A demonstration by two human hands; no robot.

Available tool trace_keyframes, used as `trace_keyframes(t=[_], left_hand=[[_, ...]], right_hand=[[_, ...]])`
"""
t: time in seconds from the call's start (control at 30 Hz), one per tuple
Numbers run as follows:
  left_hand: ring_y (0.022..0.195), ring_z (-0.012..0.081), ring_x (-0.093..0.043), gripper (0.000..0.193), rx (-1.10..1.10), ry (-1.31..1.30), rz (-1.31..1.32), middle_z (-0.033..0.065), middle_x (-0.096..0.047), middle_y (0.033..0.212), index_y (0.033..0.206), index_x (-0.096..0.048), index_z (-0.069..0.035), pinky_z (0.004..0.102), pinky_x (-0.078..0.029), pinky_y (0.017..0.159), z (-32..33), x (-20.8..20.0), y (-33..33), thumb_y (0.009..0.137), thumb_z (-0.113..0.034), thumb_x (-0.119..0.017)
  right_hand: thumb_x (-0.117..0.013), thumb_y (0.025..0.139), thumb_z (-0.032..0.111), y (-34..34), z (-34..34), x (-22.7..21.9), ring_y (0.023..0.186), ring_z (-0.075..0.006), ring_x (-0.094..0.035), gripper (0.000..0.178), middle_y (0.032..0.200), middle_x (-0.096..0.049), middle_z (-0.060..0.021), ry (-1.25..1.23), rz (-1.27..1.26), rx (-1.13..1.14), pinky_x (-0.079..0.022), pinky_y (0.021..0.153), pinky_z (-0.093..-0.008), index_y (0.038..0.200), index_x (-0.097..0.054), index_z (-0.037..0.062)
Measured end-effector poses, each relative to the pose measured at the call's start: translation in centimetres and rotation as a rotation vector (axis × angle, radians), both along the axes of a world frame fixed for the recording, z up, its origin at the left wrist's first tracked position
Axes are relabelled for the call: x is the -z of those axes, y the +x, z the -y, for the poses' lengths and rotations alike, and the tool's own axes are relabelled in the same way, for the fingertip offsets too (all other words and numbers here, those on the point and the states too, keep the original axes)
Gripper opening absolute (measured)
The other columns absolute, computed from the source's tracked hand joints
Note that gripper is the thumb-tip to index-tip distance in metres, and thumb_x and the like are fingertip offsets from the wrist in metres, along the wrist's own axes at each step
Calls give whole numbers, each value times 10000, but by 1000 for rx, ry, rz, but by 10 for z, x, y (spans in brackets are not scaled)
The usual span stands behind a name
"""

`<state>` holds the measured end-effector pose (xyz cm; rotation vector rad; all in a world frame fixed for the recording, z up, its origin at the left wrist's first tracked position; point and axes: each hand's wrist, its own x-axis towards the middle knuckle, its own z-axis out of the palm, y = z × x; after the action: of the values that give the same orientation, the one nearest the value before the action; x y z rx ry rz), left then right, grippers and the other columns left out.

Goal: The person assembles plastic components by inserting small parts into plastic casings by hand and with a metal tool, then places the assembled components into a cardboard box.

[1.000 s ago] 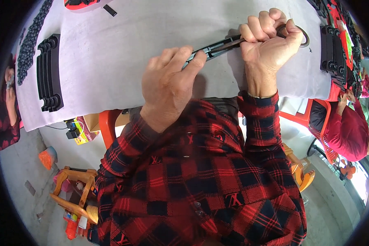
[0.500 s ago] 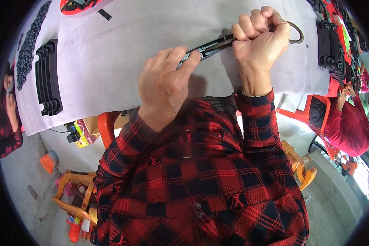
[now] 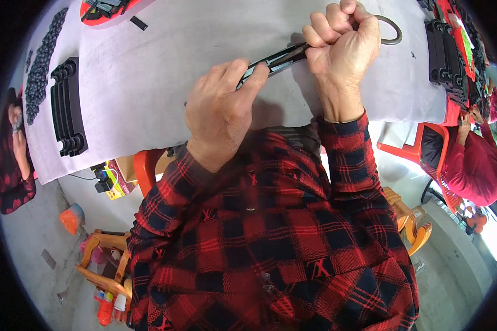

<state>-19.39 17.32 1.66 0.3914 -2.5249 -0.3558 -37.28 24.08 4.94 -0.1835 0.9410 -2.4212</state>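
Note:
My left hand (image 3: 220,113) is closed around the near end of a long, narrow black plastic piece (image 3: 276,57) with a slotted, channel-like inside. This piece slants up to the right above the table. In my right hand (image 3: 341,58), fingers curled tight, are what look like dark metal scissors (image 3: 297,53). One big loop of their handle sticks out past the right side of the fist. The pointed blade lies along the channel of the black piece and aims at my left thumb. My palm hides the middle of the scissors.
Ribbed black plastic parts (image 3: 69,110) lie at the left, beside a heap of small dark round pieces (image 3: 40,71). A red tray (image 3: 101,22) with black pieces stands at the far edge, a loose black piece (image 3: 139,23) near it. More black parts (image 3: 446,55) are stacked right; co-workers sit both sides.
My right hand has shifted a little left with the scissors, so the blade sits further along the black piece. My left hand stays almost in place. The whole view has tilted slightly.

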Motion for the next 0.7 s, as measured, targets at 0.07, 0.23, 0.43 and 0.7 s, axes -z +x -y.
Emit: trace_keyframes(t=[0.07, 0.23, 0.43, 0.7], left_hand=[[874, 228, -639, 401, -4, 11, 8, 14, -650, 1056, 1151, -724, -181, 366, -511, 718, 0, -3, 0, 774, -47, -745], [865, 231, -629, 361, 12, 9, 54, 19, -643, 1035, 1145, -725, -175, 361, -506, 726, 0, -7, -3, 801, -64, -736], [852, 202, -590, 334, 32, -54, 53, 0, -584, 965, 1110, -722, -169, 336, -485, 691, 1, -7, -7, 809, -66, -620], [865, 212, -587, 355, 57, -35, 84, 5, -585, 967, 1147, -701, -187, 346, -494, 715, 4, -9, -7, 814, -65, -670]], right_hand=[[-350, 1079, 257, 1, -1, -2, 440, -82, -169, 270, 577, -229, 48, 42, 17, 21, -163, 402, -276, 868, -441, 115], [-343, 1086, 268, 0, -4, 3, 438, -85, -168, 284, 575, -233, 47, -8, 3, 9, -163, 403, -282, 871, -440, 110], [-345, 1086, 281, 0, -6, 5, 436, -87, -158, 293, 568, -226, 44, -37, -30, -24, -149, 396, -289, 871, -447, 110], [-375, 1072, 291, -5, -9, 3, 430, -86, -149, 286, 564, -229, 43, -40, -30, -42, -141, 390, -287, 865, -452, 110]])
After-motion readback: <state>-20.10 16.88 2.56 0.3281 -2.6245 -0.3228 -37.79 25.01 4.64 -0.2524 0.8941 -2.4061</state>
